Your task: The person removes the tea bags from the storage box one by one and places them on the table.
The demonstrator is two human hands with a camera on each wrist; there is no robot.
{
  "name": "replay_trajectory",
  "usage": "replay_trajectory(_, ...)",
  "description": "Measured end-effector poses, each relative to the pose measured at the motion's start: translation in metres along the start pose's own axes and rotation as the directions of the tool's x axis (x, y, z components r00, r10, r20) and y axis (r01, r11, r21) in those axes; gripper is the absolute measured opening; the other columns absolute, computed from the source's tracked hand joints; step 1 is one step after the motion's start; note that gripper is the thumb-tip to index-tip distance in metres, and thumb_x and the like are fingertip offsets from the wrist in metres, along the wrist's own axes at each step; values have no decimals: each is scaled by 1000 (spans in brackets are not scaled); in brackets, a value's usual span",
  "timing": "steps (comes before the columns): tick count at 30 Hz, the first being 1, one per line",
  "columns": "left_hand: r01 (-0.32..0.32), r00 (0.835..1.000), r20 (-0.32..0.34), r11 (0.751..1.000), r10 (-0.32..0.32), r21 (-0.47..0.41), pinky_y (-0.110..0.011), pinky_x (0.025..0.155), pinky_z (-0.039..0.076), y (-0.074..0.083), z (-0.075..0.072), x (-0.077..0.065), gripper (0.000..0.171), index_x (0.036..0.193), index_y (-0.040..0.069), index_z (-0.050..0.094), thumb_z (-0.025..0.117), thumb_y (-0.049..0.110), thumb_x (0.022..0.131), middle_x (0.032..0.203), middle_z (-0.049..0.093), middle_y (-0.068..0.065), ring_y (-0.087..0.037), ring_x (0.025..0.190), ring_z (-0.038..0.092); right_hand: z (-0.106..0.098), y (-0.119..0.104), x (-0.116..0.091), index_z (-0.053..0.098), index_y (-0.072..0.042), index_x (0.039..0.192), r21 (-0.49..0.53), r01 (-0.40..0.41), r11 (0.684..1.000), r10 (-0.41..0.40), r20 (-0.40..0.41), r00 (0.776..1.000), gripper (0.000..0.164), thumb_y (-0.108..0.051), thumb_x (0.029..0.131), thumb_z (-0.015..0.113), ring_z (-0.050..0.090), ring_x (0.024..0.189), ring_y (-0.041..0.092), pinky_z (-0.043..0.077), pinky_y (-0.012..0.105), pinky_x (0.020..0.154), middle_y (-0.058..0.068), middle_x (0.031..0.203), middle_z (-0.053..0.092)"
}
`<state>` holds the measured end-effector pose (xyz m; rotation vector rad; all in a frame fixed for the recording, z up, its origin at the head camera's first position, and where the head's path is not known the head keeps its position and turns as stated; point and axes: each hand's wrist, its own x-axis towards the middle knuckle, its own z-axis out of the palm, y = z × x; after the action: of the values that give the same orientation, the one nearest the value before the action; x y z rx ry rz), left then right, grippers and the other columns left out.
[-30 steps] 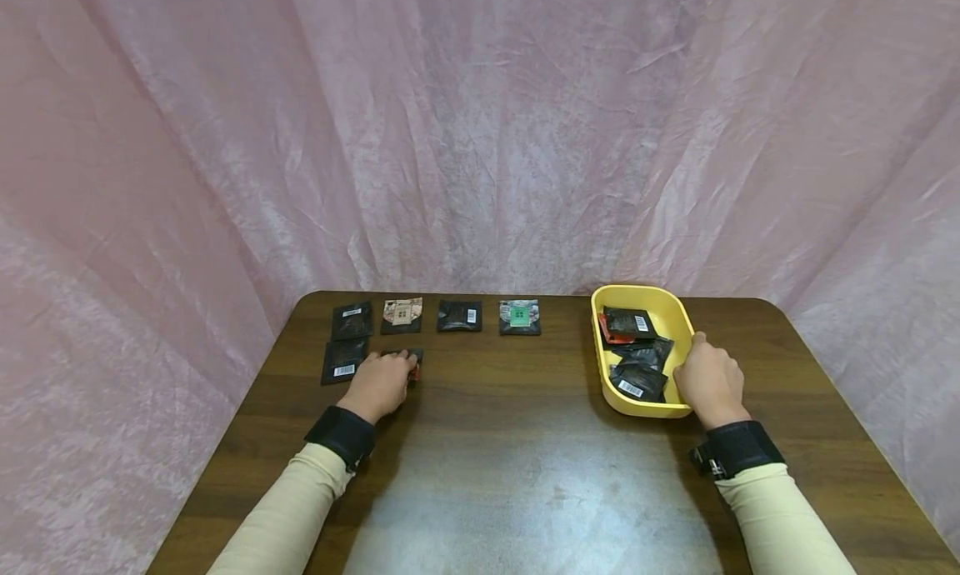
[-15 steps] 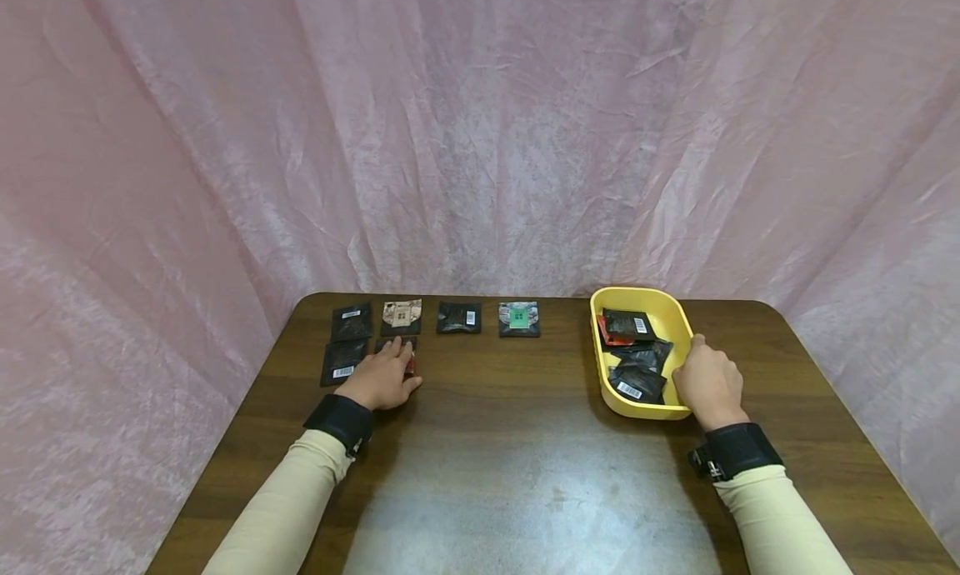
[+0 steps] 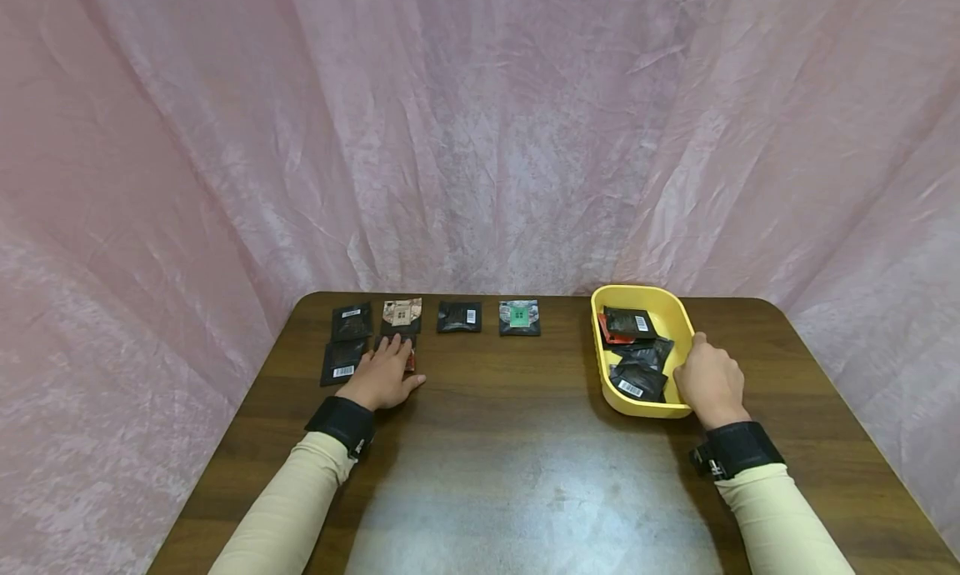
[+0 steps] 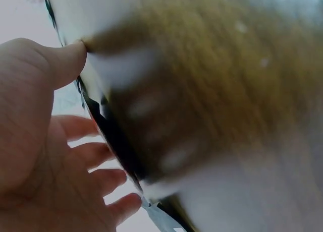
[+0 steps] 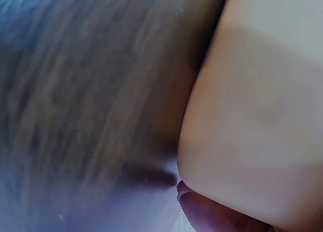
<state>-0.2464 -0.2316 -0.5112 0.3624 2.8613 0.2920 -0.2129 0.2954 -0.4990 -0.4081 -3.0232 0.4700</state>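
My left hand point(image 3: 377, 378) lies over a black sachet with a red patch point(image 3: 410, 357), fingers spread and fairly straight, thumb out to the right on the table. The left wrist view has the same hand point(image 4: 35, 126), its fingertips along the sachet's thin dark edge point(image 4: 113, 141). My right hand point(image 3: 709, 383) grips the right rim of a yellow plastic basket point(image 3: 669, 310). Inside are several black sachets point(image 3: 637, 383), one of them with red showing under it. In the right wrist view the basket's outer wall point(image 5: 252, 106) hides most of that hand.
Behind the left hand runs a row: a barcoded black sachet point(image 3: 352, 322), a beige-labelled one point(image 3: 402, 315), another black one point(image 3: 459, 317) and a green-labelled one point(image 3: 519, 317). Another point(image 3: 342, 364) lies left of the hand. A pink curtain point(image 3: 480, 142) backs the wooden table point(image 3: 495, 408).
The left hand has gone from curled over the red-patched sachet to spread flat on it, and the sachet has shifted slightly back and left. The right hand and basket stay put.
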Motion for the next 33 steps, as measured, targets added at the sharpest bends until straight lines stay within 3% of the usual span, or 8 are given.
replay_trajectory(7,8,998,-57,1000,-8,-10,-74,129,18,0,-2,-1,88,169,3,25,67,44,104,178,16,-27,-52,166,9,0,-2,-1,45,17,143,5,8,1000,-8,-7,1000,59,-11,93,59,68,84,52,53,58,67,41,107,68)
replay_trajectory(18,-62,987,-147,997,68,40,-71,128,25,25,-3,-1,91,167,2,31,79,34,96,175,26,-27,-50,164,21,0,-2,0,44,17,148,-9,-15,1000,15,7,1000,63,-12,94,60,69,87,52,53,58,69,42,111,68)
replay_trajectory(24,-150,969,-194,988,153,26,-69,126,31,63,-11,-3,85,163,0,39,78,36,97,171,36,-27,-50,160,32,1,0,0,44,16,148,-9,-13,1000,13,5,1000,63,-12,94,61,69,88,53,54,59,70,42,112,68)
replay_trajectory(28,-223,956,-191,975,223,20,-65,128,30,101,-24,-2,83,164,2,38,76,38,99,172,36,-25,-46,161,33,0,1,1,44,16,146,0,-11,1000,11,-6,1000,62,-12,94,61,68,87,53,53,59,69,42,110,68)
replay_trajectory(33,-333,924,-180,941,337,55,-61,130,30,152,-37,1,80,165,4,37,72,40,102,173,35,-21,-41,162,33,2,1,1,45,15,147,2,-3,1000,3,-13,1000,62,-12,94,60,68,87,53,53,59,70,42,111,68)
